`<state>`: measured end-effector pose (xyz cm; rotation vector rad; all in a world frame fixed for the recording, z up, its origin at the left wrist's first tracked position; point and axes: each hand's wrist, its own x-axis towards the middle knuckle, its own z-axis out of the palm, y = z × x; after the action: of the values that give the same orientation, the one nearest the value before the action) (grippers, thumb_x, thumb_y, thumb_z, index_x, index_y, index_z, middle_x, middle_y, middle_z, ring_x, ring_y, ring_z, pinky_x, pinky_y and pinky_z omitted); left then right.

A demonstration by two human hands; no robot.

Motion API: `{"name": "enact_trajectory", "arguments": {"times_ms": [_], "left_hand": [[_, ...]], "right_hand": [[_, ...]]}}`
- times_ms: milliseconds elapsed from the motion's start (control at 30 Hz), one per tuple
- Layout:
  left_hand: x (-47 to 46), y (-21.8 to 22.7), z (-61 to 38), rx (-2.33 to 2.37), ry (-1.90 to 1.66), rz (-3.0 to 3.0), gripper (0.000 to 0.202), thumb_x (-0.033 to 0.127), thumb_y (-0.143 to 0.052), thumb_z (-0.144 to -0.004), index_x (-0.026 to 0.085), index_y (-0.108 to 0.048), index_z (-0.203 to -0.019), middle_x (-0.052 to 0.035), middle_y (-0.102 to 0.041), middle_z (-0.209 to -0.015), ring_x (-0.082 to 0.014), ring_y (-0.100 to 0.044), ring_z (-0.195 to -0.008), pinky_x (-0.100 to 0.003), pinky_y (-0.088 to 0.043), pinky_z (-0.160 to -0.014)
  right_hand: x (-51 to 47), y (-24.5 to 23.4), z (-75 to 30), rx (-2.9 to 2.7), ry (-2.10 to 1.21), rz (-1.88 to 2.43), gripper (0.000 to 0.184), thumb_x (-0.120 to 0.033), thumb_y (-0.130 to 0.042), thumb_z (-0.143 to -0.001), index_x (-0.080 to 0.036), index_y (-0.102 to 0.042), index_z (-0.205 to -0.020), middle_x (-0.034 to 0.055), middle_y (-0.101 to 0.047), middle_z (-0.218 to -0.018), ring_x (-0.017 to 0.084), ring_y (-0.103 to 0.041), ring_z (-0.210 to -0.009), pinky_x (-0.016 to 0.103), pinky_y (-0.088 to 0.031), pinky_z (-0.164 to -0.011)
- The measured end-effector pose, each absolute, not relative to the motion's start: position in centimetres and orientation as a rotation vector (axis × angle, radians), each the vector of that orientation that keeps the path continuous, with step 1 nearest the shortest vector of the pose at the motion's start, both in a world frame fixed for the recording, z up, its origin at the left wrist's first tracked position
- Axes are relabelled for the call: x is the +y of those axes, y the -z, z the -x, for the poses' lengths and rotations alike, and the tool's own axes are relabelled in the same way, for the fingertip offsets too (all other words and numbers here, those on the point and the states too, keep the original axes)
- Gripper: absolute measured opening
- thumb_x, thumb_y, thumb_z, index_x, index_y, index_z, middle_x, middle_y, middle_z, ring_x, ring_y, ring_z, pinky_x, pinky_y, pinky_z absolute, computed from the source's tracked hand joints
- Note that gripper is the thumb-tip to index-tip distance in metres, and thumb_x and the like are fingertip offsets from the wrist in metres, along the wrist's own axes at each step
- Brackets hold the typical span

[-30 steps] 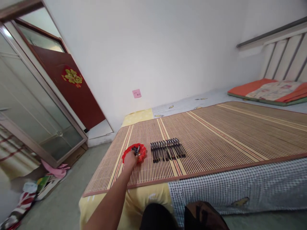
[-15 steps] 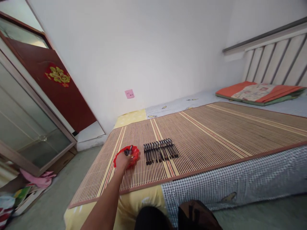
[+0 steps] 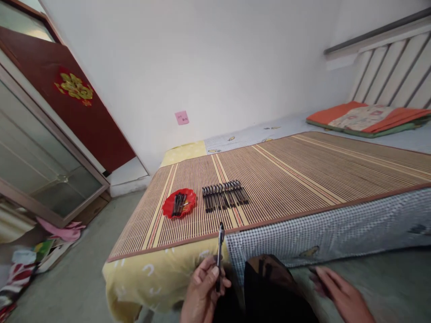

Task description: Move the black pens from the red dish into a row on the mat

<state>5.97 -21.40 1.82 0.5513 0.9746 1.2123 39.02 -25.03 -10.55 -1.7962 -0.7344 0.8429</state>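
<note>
My left hand is closed around the lower part of a dark pen, which stands nearly upright in front of the bed's edge. Low on the right, apart from the pen, is my right hand; its fingertips are dark and blurred, so whether anything is between them is unclear. A row of several black pens lies side by side on the striped bamboo mat. Left of that row, a red scalloped plate holds several more dark pens.
The mat covers a bed with a yellow and checked sheet. Folded orange bedding lies at the far right by the headboard. A pink note is on the wall. At left are a glass-panelled cabinet and a red door.
The hand that was in the red plate has left it. A pen is now held upright in my left hand near my lap, and my right hand has come into view. The camera has tilted down slightly.
</note>
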Motion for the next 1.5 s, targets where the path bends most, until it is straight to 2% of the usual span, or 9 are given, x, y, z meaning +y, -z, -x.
{"name": "enact_trajectory", "arguments": {"times_ms": [67, 300, 467, 667, 900, 1033, 1167, 1267, 1500], "left_hand": [[-22.5, -1.8, -6.7, 0.951, -1.152, -0.611, 0.045, 0.033, -0.088, -0.063, 0.015, -0.063, -0.096, -0.0016, -0.065, -0.075, -0.013, -0.066, -0.058, -0.019, -0.045, -0.05], [-24.5, -0.3, -8.2, 0.921, -1.034, -0.842, 0.046, 0.047, -0.082, -0.069, 0.016, -0.06, -0.094, -0.0004, -0.064, -0.07, -0.0162, -0.069, -0.056, -0.017, -0.038, -0.045], [-25.0, 0.5, -8.6, 0.925, -1.014, -0.92, 0.045, 0.051, -0.078, -0.071, 0.015, -0.059, -0.091, 0.0004, -0.064, -0.068, -0.0128, -0.065, -0.05, -0.017, -0.041, -0.045], [-24.7, -0.3, -9.3, 0.982, -0.975, -0.974, 0.042, 0.056, -0.068, -0.08, 0.017, -0.052, -0.084, 0.0044, -0.058, -0.057, -0.0023, -0.038, -0.031, -0.014, -0.026, -0.032], [-25.1, -0.1, -9.4, 0.944, -0.789, -1.012, 0.05, 0.065, -0.066, -0.077, 0.02, -0.044, -0.076, 0.0026, -0.059, -0.052, -0.0031, -0.036, -0.027, -0.015, -0.021, -0.029], [-25.5, 0.2, -9.2, 1.002, -0.901, -0.928, 0.047, 0.06, -0.07, -0.075, 0.019, -0.048, -0.082, 0.0032, -0.06, -0.056, -0.0022, -0.037, -0.029, -0.014, -0.022, -0.031], [-25.3, -0.4, -9.9, 1.073, -1.106, -0.905, 0.047, 0.055, -0.077, -0.07, 0.018, -0.051, -0.084, 0.0055, -0.058, -0.06, -0.0011, -0.037, -0.033, -0.013, -0.027, -0.035], [-25.1, -0.4, -10.6, 1.095, -1.197, -0.921, 0.048, 0.054, -0.079, -0.067, 0.019, -0.051, -0.083, 0.0072, -0.054, -0.059, -0.0016, -0.036, -0.036, -0.013, -0.029, -0.036], [-25.0, 1.5, -10.4, 1.184, -1.248, -1.047, 0.048, 0.058, -0.078, -0.067, 0.02, -0.05, -0.079, 0.007, -0.05, -0.054, -0.005, -0.039, -0.039, -0.015, -0.031, -0.037]], "right_hand": [[-22.9, 7.3, -37.1, -0.728, -1.035, 1.541, 0.047, -0.062, -0.068, -0.067, -0.018, -0.072, -0.081, 0.0078, -0.072, -0.072, 0.025, -0.065, -0.065, 0.036, -0.054, -0.061], [-19.7, -2.1, -26.5, -1.181, -1.423, 1.044, 0.046, -0.059, -0.063, -0.08, -0.015, -0.066, -0.095, 0.0014, -0.063, -0.067, 0.012, -0.052, -0.054, 0.024, -0.04, -0.052], [-20.6, -2.1, -24.2, -1.263, -1.445, 1.003, 0.033, -0.049, -0.062, -0.083, -0.017, -0.06, -0.079, -0.0025, -0.055, -0.064, 0.011, -0.049, -0.057, 0.023, -0.038, -0.053], [-21.9, -1.8, -23.6, -1.256, -1.433, 1.011, 0.032, -0.047, -0.064, -0.081, -0.016, -0.061, -0.074, -0.003, -0.051, -0.062, 0.011, -0.045, -0.059, 0.023, -0.036, -0.055], [-20.2, -2.6, -28.3, -0.678, -1.264, 1.079, 0.034, -0.05, -0.076, -0.072, -0.018, -0.065, -0.079, -0.0004, -0.059, -0.071, 0.013, -0.052, -0.064, 0.024, -0.045, -0.059], [-19.3, -4.3, -32.7, -0.462, -1.19, 0.91, 0.031, -0.037, -0.084, -0.063, -0.02, -0.066, -0.082, 0.0022, -0.065, -0.084, 0.016, -0.06, -0.078, 0.028, -0.052, -0.067], [-20.6, -3.8, -30.8, -0.677, -1.43, 0.946, 0.028, -0.041, -0.078, -0.07, -0.019, -0.064, -0.081, -0.0016, -0.059, -0.069, 0.008, -0.047, -0.053, 0.019, -0.036, -0.045], [-21.6, -2.4, -27.2, -0.994, -1.514, 1.076, 0.026, -0.043, -0.069, -0.078, -0.018, -0.063, -0.078, -0.008, -0.041, -0.051, 0.006, -0.031, -0.042, 0.02, -0.024, -0.04], [-21.9, -1.8, -24.0, -1.262, -1.291, 1.135, 0.019, -0.033, -0.064, -0.078, -0.019, -0.062, -0.067, -0.0048, -0.047, -0.057, 0.01, -0.04, -0.052, 0.023, -0.034, -0.052]]}}
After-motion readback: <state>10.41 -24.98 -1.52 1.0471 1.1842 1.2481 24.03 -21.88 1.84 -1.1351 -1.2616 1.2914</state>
